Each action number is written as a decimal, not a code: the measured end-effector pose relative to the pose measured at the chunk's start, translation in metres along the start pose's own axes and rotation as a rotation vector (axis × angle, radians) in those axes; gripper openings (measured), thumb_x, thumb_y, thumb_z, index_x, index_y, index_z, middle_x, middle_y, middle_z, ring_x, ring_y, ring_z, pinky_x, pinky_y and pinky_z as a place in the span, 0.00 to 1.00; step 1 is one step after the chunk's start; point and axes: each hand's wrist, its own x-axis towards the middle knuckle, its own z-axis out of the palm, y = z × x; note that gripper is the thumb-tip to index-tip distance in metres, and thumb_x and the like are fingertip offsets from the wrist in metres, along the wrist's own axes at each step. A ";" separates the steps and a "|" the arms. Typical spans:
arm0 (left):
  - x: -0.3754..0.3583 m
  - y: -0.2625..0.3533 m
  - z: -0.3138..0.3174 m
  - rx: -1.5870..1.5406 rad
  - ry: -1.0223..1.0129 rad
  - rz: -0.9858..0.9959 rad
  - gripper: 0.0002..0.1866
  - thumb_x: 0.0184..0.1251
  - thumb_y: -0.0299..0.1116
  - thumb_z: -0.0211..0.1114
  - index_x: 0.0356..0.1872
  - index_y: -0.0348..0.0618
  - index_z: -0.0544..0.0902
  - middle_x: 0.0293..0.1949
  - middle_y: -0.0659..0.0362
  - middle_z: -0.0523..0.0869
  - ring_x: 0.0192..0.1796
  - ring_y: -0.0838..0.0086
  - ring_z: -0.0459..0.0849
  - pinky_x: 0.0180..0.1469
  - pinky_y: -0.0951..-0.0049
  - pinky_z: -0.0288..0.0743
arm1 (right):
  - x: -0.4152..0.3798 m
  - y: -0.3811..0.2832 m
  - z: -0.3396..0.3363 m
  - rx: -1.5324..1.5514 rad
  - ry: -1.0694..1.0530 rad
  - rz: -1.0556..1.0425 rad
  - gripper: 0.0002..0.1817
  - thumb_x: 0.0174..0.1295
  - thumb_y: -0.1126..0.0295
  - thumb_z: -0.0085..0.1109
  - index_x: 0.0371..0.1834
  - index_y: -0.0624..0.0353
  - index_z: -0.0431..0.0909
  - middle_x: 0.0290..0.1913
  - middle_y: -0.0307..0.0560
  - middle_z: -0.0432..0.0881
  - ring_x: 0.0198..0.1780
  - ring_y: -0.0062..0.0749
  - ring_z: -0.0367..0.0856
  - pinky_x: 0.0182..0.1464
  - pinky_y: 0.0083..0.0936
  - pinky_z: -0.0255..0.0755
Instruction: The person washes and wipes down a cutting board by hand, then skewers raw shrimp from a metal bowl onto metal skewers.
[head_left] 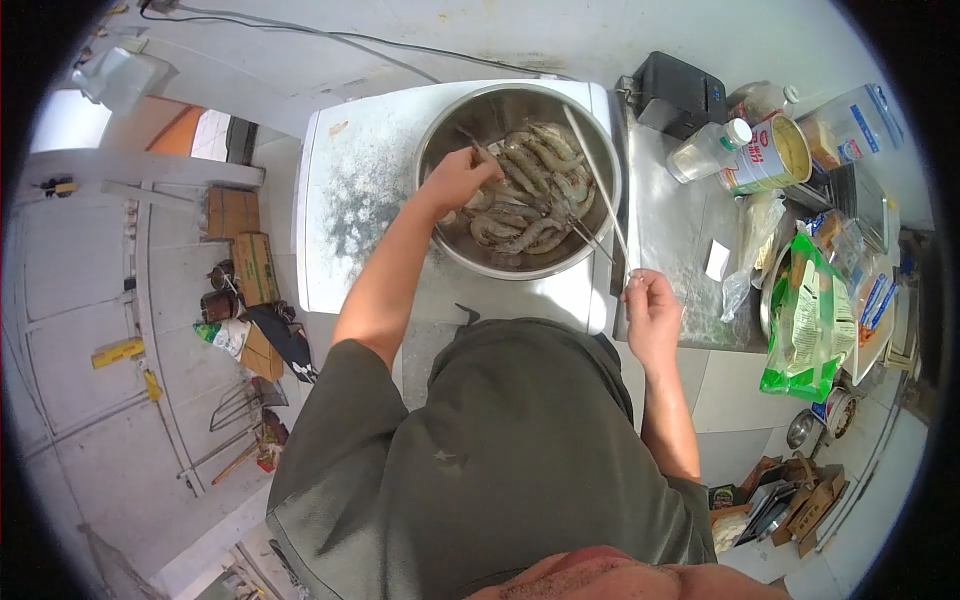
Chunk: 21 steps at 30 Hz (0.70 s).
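A round steel bowl holds a pile of raw grey shrimp. My left hand reaches in over its left side, fingers pinched together on a shrimp whose end pokes out above them. Outside the bowl, at its lower right, my right hand is closed on the lower end of a long thin stick. The stick slants up and left across the right part of the bowl to its far rim. Shorter thin lines stick out of the shrimp near the lower right rim.
The bowl stands on a worn white surface. On the metal counter at right are a black device, a clear bottle, a large can and a green-and-clear bag. Cardboard boxes lie on the floor at left.
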 end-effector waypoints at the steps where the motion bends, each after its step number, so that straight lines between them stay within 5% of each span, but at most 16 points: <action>1: -0.003 -0.001 0.003 -0.209 0.034 -0.027 0.14 0.66 0.41 0.59 0.43 0.40 0.78 0.37 0.57 0.84 0.42 0.69 0.83 0.44 0.67 0.75 | -0.002 0.001 0.001 -0.013 -0.026 -0.008 0.09 0.67 0.70 0.53 0.42 0.65 0.76 0.26 0.40 0.79 0.29 0.18 0.74 0.34 0.17 0.69; 6: -0.007 -0.009 0.024 -0.979 0.140 -0.111 0.14 0.71 0.44 0.56 0.41 0.42 0.77 0.40 0.58 0.83 0.41 0.70 0.82 0.44 0.65 0.74 | -0.003 0.001 0.007 -0.025 -0.083 0.009 0.08 0.66 0.71 0.54 0.41 0.66 0.76 0.25 0.40 0.79 0.29 0.18 0.75 0.34 0.18 0.70; 15: 0.026 -0.031 0.054 -1.485 0.368 -0.188 0.17 0.73 0.45 0.52 0.40 0.38 0.73 0.30 0.60 0.76 0.33 0.70 0.76 0.37 0.66 0.74 | -0.004 -0.003 0.008 -0.144 -0.094 -0.039 0.08 0.65 0.71 0.55 0.39 0.66 0.77 0.24 0.42 0.79 0.27 0.19 0.75 0.32 0.20 0.70; 21: 0.026 -0.029 0.063 -1.640 0.292 -0.222 0.15 0.71 0.42 0.55 0.38 0.38 0.75 0.27 0.60 0.73 0.26 0.72 0.71 0.35 0.71 0.70 | -0.008 -0.003 0.005 -0.269 -0.093 -0.032 0.08 0.63 0.70 0.55 0.39 0.64 0.77 0.21 0.50 0.78 0.23 0.28 0.76 0.29 0.25 0.70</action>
